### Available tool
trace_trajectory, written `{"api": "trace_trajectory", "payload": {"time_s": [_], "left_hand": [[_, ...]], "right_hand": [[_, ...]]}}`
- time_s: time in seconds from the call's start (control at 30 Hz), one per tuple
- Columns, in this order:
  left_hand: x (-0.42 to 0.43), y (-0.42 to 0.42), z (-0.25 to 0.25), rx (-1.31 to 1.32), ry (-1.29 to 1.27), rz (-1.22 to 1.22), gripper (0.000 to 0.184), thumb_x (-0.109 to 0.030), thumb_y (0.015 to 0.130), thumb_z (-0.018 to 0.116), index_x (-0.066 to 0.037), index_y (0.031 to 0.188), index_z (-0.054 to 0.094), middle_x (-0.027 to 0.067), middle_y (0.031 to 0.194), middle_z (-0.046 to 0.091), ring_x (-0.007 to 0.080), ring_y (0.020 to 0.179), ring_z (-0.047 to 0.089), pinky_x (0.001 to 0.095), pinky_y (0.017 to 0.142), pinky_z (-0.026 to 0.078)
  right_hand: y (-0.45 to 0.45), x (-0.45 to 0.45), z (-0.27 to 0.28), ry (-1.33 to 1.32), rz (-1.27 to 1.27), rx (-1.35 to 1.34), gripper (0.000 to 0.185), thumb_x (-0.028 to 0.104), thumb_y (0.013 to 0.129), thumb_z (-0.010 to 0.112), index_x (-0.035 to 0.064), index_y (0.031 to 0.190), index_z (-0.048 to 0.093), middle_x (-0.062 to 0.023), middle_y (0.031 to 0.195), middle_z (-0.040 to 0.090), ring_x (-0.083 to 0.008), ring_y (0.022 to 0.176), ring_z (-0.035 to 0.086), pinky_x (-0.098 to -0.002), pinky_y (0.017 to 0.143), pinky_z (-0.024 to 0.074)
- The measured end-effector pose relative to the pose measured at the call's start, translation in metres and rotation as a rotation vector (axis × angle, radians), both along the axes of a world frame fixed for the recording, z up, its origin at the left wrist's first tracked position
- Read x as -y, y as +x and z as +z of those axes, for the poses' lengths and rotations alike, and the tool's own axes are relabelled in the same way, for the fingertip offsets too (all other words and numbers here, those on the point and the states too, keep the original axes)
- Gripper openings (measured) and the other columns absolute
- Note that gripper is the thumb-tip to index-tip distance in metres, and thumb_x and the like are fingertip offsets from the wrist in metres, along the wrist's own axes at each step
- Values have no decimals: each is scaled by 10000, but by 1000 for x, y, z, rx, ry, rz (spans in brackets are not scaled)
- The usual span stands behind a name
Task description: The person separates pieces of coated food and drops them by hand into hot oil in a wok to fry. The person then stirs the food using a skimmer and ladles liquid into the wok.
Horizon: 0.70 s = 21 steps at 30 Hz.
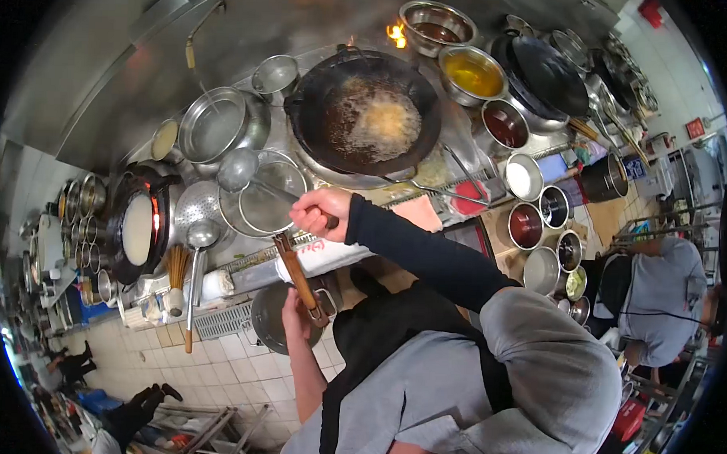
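My right hand (322, 211), in a black sleeve, is closed around the handle of a metal ladle (237, 170). The ladle's bowl hangs over the left edge of a round metal pot (278, 194). Lower down, my left hand (296, 319) is wrapped against a brown wooden handle (296, 274) with a metal loop at its lower end; what that handle belongs to is unclear, and some fingers are hidden. Beyond my hands, a large black wok (311, 121) holds bubbling dark liquid with golden, foaming food (390, 118) in it.
Bowls of yellow liquid (473, 74) and dark red sauce (505, 124) stand right of the wok. Flame (397, 34) burns behind it. A perforated skimmer (199, 208) and second ladle (202, 234) lie left. A second wok (138, 229) holds pale liquid. Another person (658, 285) stands at right.
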<state>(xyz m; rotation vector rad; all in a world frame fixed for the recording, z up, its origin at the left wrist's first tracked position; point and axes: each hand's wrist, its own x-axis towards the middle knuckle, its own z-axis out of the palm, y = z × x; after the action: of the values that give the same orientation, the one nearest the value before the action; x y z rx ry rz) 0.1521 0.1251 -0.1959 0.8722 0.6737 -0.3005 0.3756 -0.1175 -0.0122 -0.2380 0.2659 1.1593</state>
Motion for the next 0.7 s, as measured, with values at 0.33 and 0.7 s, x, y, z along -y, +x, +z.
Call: {"api": "trace_trajectory", "payload": {"time_s": [0.33,0.7], "left_hand": [[9,-198,-134,-561,413,404,251,-129,967,530,60,1132,533,168,777,608,280,580,603,404,547,565],[110,-391,-167,-361,1456,-1518,267,-408,801,753,-150,866,731,41,793,749,195,780,741,355,654,571]], "right_hand": [[-114,169,72,-8,-54,-39,127,110,1010,508,-15,999,489,26,733,422,-14,490,347,-173,363,292],[-204,364,146,-281,-312,108,242,126,1022,517,-47,1192,529,-8,818,470,-23,526,382,-168,341,329]]}}
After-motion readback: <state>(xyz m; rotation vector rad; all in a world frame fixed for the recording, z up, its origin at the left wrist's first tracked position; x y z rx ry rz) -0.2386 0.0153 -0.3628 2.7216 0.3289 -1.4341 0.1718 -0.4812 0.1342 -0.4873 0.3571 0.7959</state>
